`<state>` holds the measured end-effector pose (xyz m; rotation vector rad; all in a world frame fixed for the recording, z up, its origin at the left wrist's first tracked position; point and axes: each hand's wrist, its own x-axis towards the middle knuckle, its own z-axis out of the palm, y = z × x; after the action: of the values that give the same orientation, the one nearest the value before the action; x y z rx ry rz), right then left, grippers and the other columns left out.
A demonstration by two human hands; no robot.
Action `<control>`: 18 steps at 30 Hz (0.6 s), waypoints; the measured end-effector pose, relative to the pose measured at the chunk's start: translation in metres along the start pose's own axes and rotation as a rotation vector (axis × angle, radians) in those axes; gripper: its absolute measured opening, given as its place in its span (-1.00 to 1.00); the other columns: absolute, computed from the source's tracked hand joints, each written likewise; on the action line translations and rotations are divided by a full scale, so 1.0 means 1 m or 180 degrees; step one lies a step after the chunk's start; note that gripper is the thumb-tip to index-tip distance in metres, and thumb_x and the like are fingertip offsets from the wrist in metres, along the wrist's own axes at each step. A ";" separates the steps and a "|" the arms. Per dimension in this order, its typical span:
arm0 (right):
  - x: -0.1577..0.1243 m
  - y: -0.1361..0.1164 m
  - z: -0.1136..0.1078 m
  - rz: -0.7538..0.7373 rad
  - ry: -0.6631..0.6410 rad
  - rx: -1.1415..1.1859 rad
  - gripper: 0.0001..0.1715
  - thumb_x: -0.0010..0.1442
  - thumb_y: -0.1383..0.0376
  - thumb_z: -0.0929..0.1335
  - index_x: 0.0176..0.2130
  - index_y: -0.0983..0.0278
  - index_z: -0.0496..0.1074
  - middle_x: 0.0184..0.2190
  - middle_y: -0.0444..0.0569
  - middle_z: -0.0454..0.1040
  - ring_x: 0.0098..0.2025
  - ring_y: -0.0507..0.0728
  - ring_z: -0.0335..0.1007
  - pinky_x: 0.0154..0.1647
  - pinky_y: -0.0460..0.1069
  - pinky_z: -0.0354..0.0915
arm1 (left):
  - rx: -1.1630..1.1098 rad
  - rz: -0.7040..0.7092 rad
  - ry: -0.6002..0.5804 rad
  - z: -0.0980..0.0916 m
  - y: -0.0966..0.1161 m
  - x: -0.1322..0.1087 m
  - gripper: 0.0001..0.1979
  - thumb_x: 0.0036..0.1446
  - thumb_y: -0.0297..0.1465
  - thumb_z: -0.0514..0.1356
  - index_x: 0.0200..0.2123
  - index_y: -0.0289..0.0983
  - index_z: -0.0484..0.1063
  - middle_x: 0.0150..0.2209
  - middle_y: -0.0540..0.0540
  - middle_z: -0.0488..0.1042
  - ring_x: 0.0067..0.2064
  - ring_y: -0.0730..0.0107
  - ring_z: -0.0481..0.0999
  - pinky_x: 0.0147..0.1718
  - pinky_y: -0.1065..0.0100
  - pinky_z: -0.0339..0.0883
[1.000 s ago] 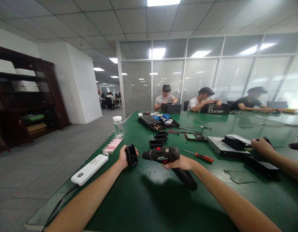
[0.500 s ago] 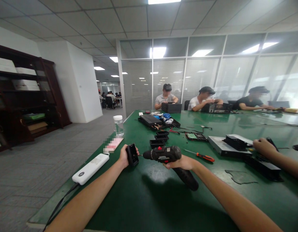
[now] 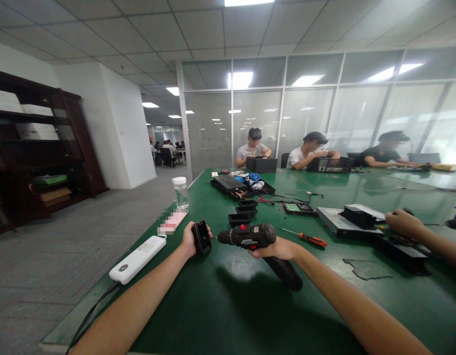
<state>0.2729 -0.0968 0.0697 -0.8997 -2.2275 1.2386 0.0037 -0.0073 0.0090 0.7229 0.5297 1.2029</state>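
My left hand is wrapped round a small black rectangular housing, held tilted above the green table with its open face toward me. In my right hand is a black cordless drill with red buttons, its body pointing left. The drill's bit reaches the right side of the housing; whether it touches a screw there is too small to tell. Just beyond the drill, several similar black housings stand in a row on the table.
An orange-handled screwdriver lies right of the drill. At left are a white power strip, a pink packet and a clear jar. A co-worker's hand works by metal cases at right. Several people sit across the table.
Hands, drill and housing keep the same positions relative to one another. The whole view has shifted very slightly, and the co-worker's hand at right has moved a little.
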 end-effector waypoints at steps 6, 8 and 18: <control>0.000 0.001 0.001 -0.0027 0.0008 0.0004 -0.75 -0.09 0.27 0.29 -0.35 0.36 0.30 -0.45 -0.10 0.28 -0.38 0.01 0.18 -0.30 -0.07 0.15 | 0.0143 0.0057 -0.0161 -0.006 -0.001 0.004 -0.62 -0.07 -0.24 -0.10 -0.47 -0.43 0.33 -0.50 -0.21 0.37 -0.49 0.27 0.38 -0.42 0.21 0.24; 0.000 0.000 0.001 -0.0031 0.0019 0.0040 -0.73 -0.10 0.27 0.30 -0.33 0.35 0.29 -0.45 -0.10 0.28 -0.38 0.01 0.18 -0.30 -0.07 0.15 | 0.0147 0.0063 -0.0160 -0.007 -0.001 0.004 -0.62 -0.07 -0.24 -0.11 -0.47 -0.43 0.33 -0.49 -0.22 0.37 -0.49 0.27 0.38 -0.42 0.21 0.24; 0.000 0.001 0.000 0.0032 0.0038 -0.0068 -0.75 -0.10 0.26 0.29 -0.37 0.36 0.30 -0.47 -0.10 0.28 -0.39 0.01 0.18 -0.31 -0.07 0.15 | 0.0048 0.0024 -0.0023 -0.004 -0.001 0.004 -0.63 -0.07 -0.24 -0.11 -0.49 -0.43 0.32 -0.52 -0.21 0.36 -0.51 0.28 0.38 -0.49 0.24 0.25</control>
<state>0.2731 -0.0969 0.0688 -0.9252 -2.2335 1.2132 0.0030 -0.0027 0.0055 0.7426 0.5309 1.2039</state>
